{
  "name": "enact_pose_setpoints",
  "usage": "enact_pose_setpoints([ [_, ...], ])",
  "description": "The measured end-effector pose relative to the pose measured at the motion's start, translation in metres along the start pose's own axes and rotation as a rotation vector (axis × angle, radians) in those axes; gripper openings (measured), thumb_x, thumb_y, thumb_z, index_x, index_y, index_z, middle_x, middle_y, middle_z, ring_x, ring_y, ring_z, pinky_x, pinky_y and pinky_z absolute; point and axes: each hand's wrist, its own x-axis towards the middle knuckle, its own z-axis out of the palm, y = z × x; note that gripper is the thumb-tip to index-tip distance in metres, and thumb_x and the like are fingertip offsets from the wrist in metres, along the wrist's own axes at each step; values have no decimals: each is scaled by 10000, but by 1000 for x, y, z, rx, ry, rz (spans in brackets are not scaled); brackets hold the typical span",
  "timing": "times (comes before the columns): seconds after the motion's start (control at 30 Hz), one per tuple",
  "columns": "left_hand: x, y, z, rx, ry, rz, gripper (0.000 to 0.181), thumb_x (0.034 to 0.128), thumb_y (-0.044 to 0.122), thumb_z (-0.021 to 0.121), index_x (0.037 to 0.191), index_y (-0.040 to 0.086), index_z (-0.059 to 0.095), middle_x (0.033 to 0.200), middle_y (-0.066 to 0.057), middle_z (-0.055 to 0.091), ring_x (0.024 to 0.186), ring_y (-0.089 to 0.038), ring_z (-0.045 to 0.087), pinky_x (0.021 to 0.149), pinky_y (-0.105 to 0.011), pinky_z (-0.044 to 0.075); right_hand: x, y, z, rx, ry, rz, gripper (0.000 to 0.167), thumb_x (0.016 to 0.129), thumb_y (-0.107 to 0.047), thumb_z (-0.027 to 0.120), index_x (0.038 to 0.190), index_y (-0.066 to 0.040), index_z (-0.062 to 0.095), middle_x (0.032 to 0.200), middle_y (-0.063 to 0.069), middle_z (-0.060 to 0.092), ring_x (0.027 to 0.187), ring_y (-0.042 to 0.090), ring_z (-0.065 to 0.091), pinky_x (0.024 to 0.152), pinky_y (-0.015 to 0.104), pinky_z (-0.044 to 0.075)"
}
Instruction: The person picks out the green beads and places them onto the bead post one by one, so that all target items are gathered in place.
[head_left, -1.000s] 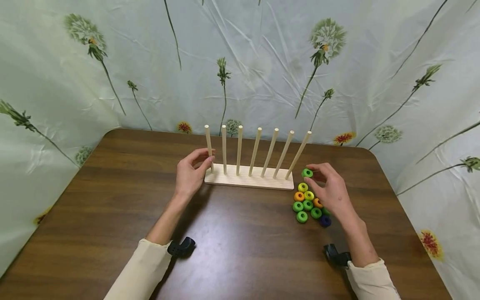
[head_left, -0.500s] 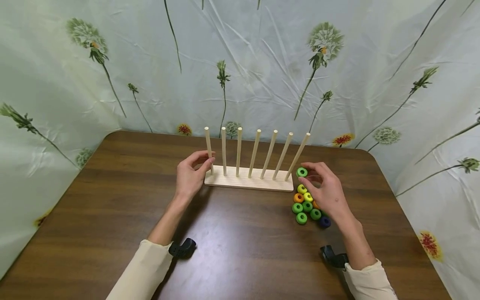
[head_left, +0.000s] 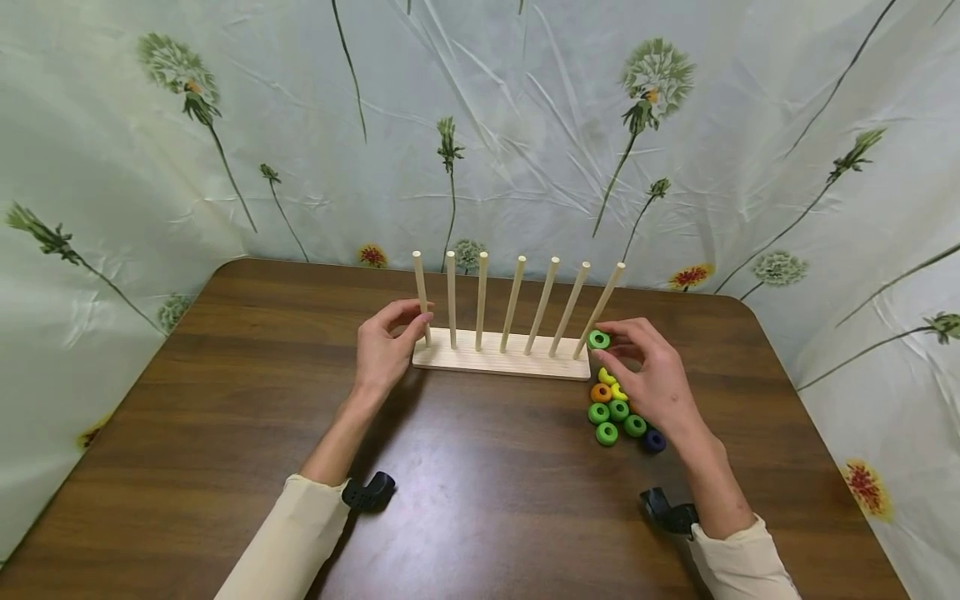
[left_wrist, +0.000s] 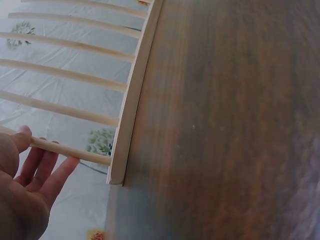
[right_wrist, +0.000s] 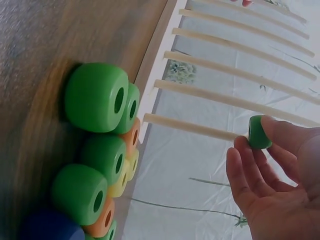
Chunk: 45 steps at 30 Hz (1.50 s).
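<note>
A pale wooden base [head_left: 501, 358] with several upright pegs stands near the middle of the table. The left hand [head_left: 384, 350] pinches the leftmost peg [left_wrist: 70, 151] between thumb and fingers, low on its length. Beside the rightmost peg [head_left: 600, 310], the right hand [head_left: 654, 375] holds a green bead [head_left: 597, 340] by thumb and fingertips; in the right wrist view this green bead [right_wrist: 258, 132] overlaps the peg's far part. Below that hand lies a cluster of green, yellow, orange and dark blue beads [head_left: 607, 433], partly covered by the hand.
The brown wooden table [head_left: 480, 517] reaches back to a pale curtain [head_left: 360, 167] printed with dandelions and red flowers. Each wrist carries a black strapped device, the left one [head_left: 369, 492] and the right one [head_left: 667, 511], above the table.
The right hand has moved left with its green bead, from above the cluster to the base's right end. The left hand keeps its grip on the leftmost peg.
</note>
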Motion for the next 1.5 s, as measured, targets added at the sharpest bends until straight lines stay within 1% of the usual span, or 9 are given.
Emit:
enact_pose_setpoints([
  [0.17, 0, -1, -1, -3, 2, 2, 186, 938, 48, 755, 1112, -18, 764, 1099, -253, 757, 860, -78, 719, 739, -156, 592, 1, -3, 2, 11, 10, -26, 347, 915, -7, 767, 1254, -16, 692, 1138, 113, 667, 979, 254, 684, 853, 26, 481],
  [0.5, 0, -2, 1, -16, -8, 6, 186, 942, 54, 753, 1109, -30, 760, 1120, -257, 755, 849, -39, 713, 743, -161, 597, 3, -8, 4, 34, 20, -56, 353, 908, -14, 775, 1252, -23, 695, 1147, 102, 685, 976, 263, 692, 849, 128, 549],
  [0.67, -3, -4, 0, 3, -9, 5, 180, 942, 61, 756, 1104, -17, 769, 1102, -241, 765, 853, -83, 718, 732, -151, 590, 0, -11, 8, 42, 11, -51, 358, 904, -12, 779, 1254, -15, 699, 1149, 100, 685, 966, 234, 690, 838, 94, 533],
  [0.8, -3, -4, 0, 10, -6, 21, 174, 945, 79, 758, 1096, -5, 773, 1087, -225, 771, 861, -137, 725, 728, -147, 587, 2, -13, 11, 58, 16, -64, 357, 901, -3, 779, 1250, -7, 702, 1157, 112, 674, 966, 257, 690, 843, 82, 526],
  [0.97, 0, -3, 1, -6, 1, 23, 175, 940, 54, 755, 1094, -28, 764, 1103, -246, 764, 845, -28, 705, 735, -155, 593, 6, -14, 13, 88, 19, -66, 349, 909, 1, 769, 1251, -9, 703, 1146, 120, 664, 970, 271, 687, 848, 68, 519],
  [1.03, 0, -3, 1, -13, 6, 21, 176, 941, 54, 753, 1094, -33, 763, 1107, -259, 759, 841, -3, 695, 735, -156, 592, 6, -14, 14, 102, 21, -68, 348, 911, 1, 767, 1253, -7, 703, 1139, 121, 664, 971, 275, 685, 848, 56, 510],
  [1.23, 1, -3, 1, -8, 12, 20, 167, 939, 51, 756, 1087, -25, 770, 1087, -261, 761, 829, -22, 697, 721, -150, 586, 11, -19, 17, 137, 36, -104, 360, 900, 12, 774, 1253, -13, 707, 1136, 120, 677, 959, 243, 680, 837, 61, 509],
  [1.33, 0, -3, 1, -3, 9, 22, 167, 935, 46, 758, 1087, -24, 771, 1069, -259, 765, 812, -18, 693, 715, -143, 581, 12, -21, 18, 155, 42, -121, 366, 891, 23, 778, 1248, -7, 707, 1135, 129, 683, 961, 267, 681, 835, 69, 512],
  [1.5, 0, -3, 1, -2, 13, 31, 171, 937, 64, 763, 1085, -21, 775, 1050, -262, 764, 812, -52, 696, 720, -142, 579, 16, -26, 22, 174, 43, -146, 366, 880, 27, 787, 1237, 5, 709, 1137, 135, 693, 965, 292, 676, 830, 108, 533],
])
